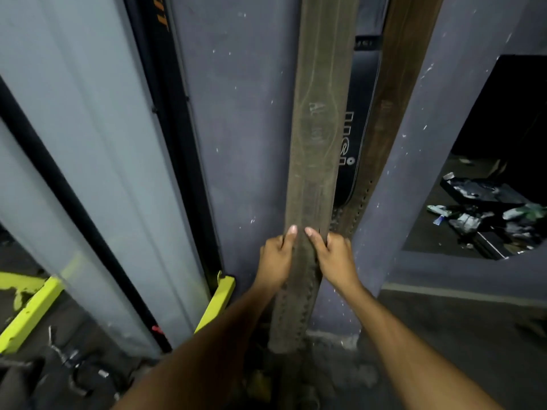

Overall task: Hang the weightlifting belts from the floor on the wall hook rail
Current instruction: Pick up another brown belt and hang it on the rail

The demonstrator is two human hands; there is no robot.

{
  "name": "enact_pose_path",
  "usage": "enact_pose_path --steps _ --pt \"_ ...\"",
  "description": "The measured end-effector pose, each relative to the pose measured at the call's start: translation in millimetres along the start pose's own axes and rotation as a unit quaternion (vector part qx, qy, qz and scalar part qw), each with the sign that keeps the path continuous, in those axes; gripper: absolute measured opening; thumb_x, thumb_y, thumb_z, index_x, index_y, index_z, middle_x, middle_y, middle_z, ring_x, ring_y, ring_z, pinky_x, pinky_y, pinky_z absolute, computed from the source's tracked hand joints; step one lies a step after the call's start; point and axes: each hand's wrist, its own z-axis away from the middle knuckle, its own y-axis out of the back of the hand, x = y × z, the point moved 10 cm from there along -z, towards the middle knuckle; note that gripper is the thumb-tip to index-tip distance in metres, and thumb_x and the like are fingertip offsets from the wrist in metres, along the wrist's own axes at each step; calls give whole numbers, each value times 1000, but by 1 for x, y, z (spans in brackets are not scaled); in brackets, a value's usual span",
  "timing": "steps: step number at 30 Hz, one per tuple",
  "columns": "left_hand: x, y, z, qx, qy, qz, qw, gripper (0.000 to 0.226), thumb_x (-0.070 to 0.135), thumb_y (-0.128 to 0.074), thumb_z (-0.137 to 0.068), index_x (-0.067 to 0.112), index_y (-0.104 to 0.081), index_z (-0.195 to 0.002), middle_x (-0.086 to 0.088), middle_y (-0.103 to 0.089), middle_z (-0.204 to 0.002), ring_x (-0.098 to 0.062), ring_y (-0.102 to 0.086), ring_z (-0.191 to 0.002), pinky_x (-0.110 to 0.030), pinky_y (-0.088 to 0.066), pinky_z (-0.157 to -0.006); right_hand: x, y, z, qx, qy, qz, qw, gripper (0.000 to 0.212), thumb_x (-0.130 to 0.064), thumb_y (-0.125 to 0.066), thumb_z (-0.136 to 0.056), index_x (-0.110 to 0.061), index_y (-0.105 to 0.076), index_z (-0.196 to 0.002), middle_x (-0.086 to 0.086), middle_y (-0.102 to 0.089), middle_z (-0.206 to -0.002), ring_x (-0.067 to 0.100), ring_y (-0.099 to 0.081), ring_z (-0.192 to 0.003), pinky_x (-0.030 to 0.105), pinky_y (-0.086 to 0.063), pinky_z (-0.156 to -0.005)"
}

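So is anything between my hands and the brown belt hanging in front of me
Nothing visible. Your left hand and right hand already clasp the brown belt from either side, thumbs on its face. The black belt and second brown belt hang behind it.

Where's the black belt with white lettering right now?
In the head view, the black belt with white lettering hangs against the grey wall, right of centre, tucked between two worn brown leather belts, partly behind the nearer one.
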Motion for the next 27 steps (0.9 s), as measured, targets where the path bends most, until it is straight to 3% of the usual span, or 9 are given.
enact_pose_path --steps 2,4,9,11,14,19,22,24,27 --pt "-11 6 7 -22 30 -33 999 71 69 -36 -98 12 -77 -109 -13 -79 -112 -32 -70 -116 -42 -52 -101 -2 0 16 4 12 55 998 63 -72 -47 -94 -15 -72 -99 -12 -73 -91 8 -68 -80 20 -54 -65" --pt "-26 14 15 -25 50 -75 996 70 69 -32 -100 17 -74 -121 -12 -75 -124 -31 -65 -121 -36 -45 -98 14 -3 40 -2 10 134 991 55 -69 -45 -99 -20 -64 -110 -5 -70 -99 16 -65 -85 32 -56 -71" --pt "-89 34 51 -9 108 -114 988 46 55 -53 -102 15 -69 -85 -5 -70 -81 -29 -66 -86 -35 -49 -68 95 -15 112 -54 -68 171 981 40 -52 -46 -105 -16 -62 -105 9 -71 -96 30 -70 -88 40 -57 -78" --pt "-120 35 71 -30 117 -128 984 40 46 -58 -102 11 -77 -98 -12 -78 -99 -30 -71 -96 -43 -58 -86 114 -18 131 -73 -91 171 978 38 -52 -49 -105 -17 -59 -95 10 -70 -90 31 -69 -84 41 -57 -76" --pt "-164 35 97 -71 140 -144 977 38 39 -58 -104 7 -76 -112 -19 -76 -118 -34 -70 -113 -48 -54 -100 136 -25 145 -105 -121 179 971 41 -55 -51 -104 -17 -55 -87 10 -68 -84 34 -66 -81 43 -56 -74" --pt "-219 22 118 -112 218 -197 949 40 43 -58 -103 12 -76 -120 -17 -75 -122 -35 -67 -119 -34 -51 -91 179 -50 148 -172 -167 159 958 42 -59 -52 -102 -19 -60 -91 9 -71 -91 32 -67 -86 44 -57 -80" --pt "-236 5 119 -123 248 -173 945 36 38 -61 -102 7 -76 -112 -20 -76 -116 -34 -70 -116 -37 -53 -91 207 -60 140 -198 -185 154 950 41 -53 -55 -103 -14 -64 -96 15 -74 -97 37 -69 -95 44 -56 -85" --pt "-249 -6 118 -115 281 -150 941 33 32 -64 -102 1 -76 -108 -25 -76 -113 -36 -70 -115 -43 -54 -94 225 -65 133 -213 -192 159 945 38 -50 -57 -103 -14 -63 -92 13 -71 -89 38 -69 -95 40 -53 -81" --pt "-273 -29 117 -122 321 -150 927 25 31 -67 -100 9 -77 -98 -19 -77 -103 -33 -72 -112 -36 -53 -85 257 -76 123 -253 -212 152 932 34 -50 -58 -102 -20 -58 -86 4 -65 -81 35 -68 -90 39 -50 -80"
